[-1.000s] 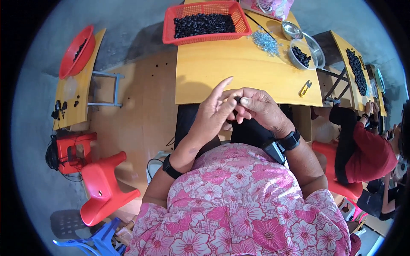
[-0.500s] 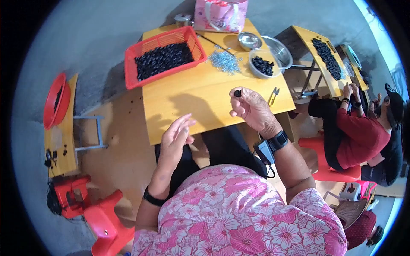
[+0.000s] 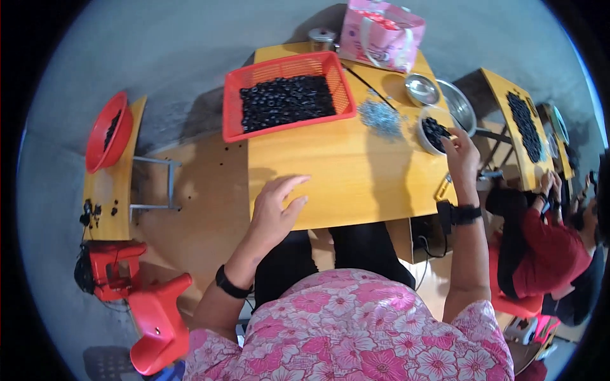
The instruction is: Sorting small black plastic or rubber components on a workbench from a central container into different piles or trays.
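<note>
My right hand [image 3: 461, 154] reaches to the right side of the yellow wooden table [image 3: 343, 174]. Its curled fingertips are at the rim of a small metal bowl [image 3: 420, 136] of black pieces; what they hold is hidden. My left hand [image 3: 278, 206] lies open over the table's near edge, fingers spread, holding nothing. A red mesh basket [image 3: 232, 114] full of small black rings sits at the table's far left. A pile of small shiny metal parts [image 3: 381, 118] lies between the basket and the bowl.
Behind the bowl are an empty metal bowl [image 3: 422, 89], a larger metal basin [image 3: 460, 109], a pink bag [image 3: 381, 32] and a metal cup [image 3: 323, 39]. A red bowl [image 3: 108, 130] sits on a side table at left, red stools [image 3: 159, 324] below. Another person in red [image 3: 546, 251] works at the right.
My hands have parted from in front of my chest. The right one moved out to the bowl of black pieces; the left one dropped open onto the table edge.
</note>
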A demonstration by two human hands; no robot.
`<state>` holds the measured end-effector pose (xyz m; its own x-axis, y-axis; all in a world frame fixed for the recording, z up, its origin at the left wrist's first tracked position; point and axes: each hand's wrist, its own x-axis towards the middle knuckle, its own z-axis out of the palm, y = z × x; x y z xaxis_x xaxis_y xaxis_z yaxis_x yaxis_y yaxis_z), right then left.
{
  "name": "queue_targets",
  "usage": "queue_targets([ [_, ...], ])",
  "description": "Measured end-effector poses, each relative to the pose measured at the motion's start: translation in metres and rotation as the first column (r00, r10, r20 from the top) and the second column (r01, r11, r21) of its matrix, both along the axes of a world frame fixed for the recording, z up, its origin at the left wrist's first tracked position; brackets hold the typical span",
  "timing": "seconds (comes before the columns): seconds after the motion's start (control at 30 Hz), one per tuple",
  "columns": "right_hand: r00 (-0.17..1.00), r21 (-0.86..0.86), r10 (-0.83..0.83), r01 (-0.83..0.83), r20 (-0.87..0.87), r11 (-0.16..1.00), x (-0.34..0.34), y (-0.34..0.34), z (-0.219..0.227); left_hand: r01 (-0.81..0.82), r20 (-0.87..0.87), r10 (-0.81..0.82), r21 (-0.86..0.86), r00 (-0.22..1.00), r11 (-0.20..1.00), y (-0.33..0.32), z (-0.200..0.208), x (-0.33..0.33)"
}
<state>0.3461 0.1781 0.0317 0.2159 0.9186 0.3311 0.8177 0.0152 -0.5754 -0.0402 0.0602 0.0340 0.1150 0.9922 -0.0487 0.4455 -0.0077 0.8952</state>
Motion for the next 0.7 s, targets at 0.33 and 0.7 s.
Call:
queue_targets([
  [0.33, 0.893, 0.058, 0.398, -0.395, -0.210, 0.917, -0.087, -0.050, 0.014, 0.081, -0.492, 0.247, 0.554, 0.835, 0.828, 0.115, -0.013, -0.028],
  [0.7, 0.797, -0.025, 0.513, -0.548, -0.320, 0.836, -0.103, -0.060, 0.003, 0.050, -0.468, 0.167, 0.418, 0.868, 0.907, 0.121, -0.022, -0.039],
])
